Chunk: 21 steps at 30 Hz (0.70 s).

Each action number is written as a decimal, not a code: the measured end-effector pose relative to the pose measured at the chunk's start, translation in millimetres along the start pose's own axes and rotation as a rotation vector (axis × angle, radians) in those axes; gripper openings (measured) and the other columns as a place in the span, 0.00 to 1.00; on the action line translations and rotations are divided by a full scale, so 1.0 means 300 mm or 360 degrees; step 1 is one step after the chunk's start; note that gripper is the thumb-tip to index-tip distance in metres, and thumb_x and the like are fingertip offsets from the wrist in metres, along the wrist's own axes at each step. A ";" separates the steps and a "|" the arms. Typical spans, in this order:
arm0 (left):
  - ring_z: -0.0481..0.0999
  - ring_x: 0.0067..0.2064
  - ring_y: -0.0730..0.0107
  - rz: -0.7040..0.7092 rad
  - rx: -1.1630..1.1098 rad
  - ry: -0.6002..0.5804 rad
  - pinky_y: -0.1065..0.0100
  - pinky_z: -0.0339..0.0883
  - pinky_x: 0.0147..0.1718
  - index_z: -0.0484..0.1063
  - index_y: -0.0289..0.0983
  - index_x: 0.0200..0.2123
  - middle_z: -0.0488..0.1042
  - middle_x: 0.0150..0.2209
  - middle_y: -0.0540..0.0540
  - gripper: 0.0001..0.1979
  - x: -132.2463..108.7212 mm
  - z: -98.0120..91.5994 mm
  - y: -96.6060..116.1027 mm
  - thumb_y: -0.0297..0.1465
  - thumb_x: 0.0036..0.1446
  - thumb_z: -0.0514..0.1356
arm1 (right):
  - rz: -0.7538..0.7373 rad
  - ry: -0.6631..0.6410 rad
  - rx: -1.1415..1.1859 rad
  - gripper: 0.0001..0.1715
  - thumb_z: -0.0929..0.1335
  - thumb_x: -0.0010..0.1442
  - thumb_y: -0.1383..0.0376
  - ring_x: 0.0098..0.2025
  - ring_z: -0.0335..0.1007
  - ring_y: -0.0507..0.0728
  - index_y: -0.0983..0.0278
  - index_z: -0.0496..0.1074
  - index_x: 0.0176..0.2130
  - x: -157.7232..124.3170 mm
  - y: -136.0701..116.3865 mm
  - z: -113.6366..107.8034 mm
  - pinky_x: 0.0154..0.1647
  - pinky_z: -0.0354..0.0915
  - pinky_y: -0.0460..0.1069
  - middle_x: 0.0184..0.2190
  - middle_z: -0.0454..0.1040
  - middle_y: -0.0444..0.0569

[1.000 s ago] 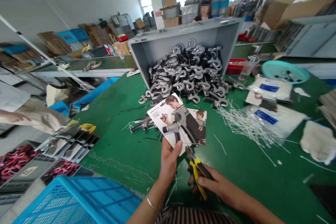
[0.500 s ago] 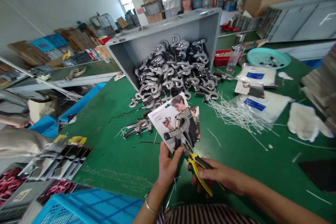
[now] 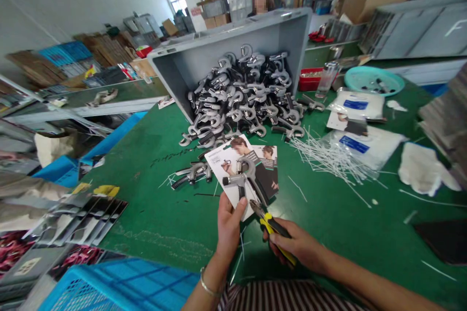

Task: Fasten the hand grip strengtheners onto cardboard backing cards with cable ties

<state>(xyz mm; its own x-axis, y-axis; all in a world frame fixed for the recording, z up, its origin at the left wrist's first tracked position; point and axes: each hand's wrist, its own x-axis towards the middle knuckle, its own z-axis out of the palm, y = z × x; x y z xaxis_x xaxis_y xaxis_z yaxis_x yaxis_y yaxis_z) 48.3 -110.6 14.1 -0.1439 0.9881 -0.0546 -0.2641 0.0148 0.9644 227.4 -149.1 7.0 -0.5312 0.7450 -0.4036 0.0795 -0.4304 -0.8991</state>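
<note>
My left hand (image 3: 230, 218) pinches the lower edge of a printed backing card (image 3: 218, 159), thumb on top. On that card lies a grey and black hand grip strengthener (image 3: 249, 170) with a coiled spring. My right hand (image 3: 292, 240) is closed round yellow and black cutting pliers (image 3: 269, 223). The pliers' jaws are close to the card's lower right side, and their handles are pressed together. Another printed card (image 3: 270, 153) lies partly hidden behind the held one. A few loose hand grips (image 3: 193, 174) rest on the green table to the left.
A tipped grey crate (image 3: 304, 43) spills many hand grips onto the table (image 3: 153, 223). White cable ties (image 3: 324, 158), plastic bags (image 3: 372, 148), a glove (image 3: 419, 167) and a turquoise tray (image 3: 365, 72) lie right. Several cards (image 3: 87, 221) and a blue basket (image 3: 120, 286) are at left.
The pliers have closed and drawn slightly down from the grip's handles. My left hand and the card have shifted a little left. The person's arm at far left has pulled back.
</note>
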 end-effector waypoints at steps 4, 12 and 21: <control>0.77 0.48 0.58 -0.0191 -0.0127 -0.0113 0.61 0.69 0.48 0.69 0.35 0.53 0.77 0.51 0.39 0.22 0.025 0.002 -0.006 0.36 0.57 0.64 | -0.0252 0.0120 -0.0701 0.12 0.62 0.65 0.58 0.27 0.67 0.53 0.64 0.67 0.38 -0.013 0.029 -0.032 0.30 0.64 0.47 0.28 0.71 0.46; 0.76 0.48 0.56 0.0006 0.0484 -0.0304 0.60 0.66 0.50 0.70 0.38 0.53 0.77 0.48 0.42 0.22 0.035 0.005 -0.061 0.36 0.55 0.65 | -0.0289 -0.0011 -0.1503 0.12 0.60 0.66 0.63 0.39 0.73 0.60 0.65 0.69 0.43 -0.045 0.015 -0.169 0.43 0.64 0.52 0.38 0.75 0.55; 0.78 0.38 0.63 -0.0310 -0.0290 -0.0122 0.63 0.71 0.41 0.72 0.32 0.48 0.79 0.43 0.40 0.22 0.146 0.032 -0.086 0.36 0.52 0.67 | -0.0044 -0.0311 0.0084 0.22 0.65 0.63 0.49 0.23 0.66 0.51 0.65 0.66 0.44 -0.089 -0.044 -0.112 0.21 0.62 0.44 0.27 0.70 0.46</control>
<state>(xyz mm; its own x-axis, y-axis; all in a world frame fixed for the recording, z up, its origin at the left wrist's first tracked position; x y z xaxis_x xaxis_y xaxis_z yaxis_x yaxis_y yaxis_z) 58.1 -66.3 -10.6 -0.0028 0.9781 -0.2081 -0.4481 0.1848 0.8747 268.8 -146.2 23.9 -0.6867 0.6460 -0.3334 0.0209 -0.4409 -0.8973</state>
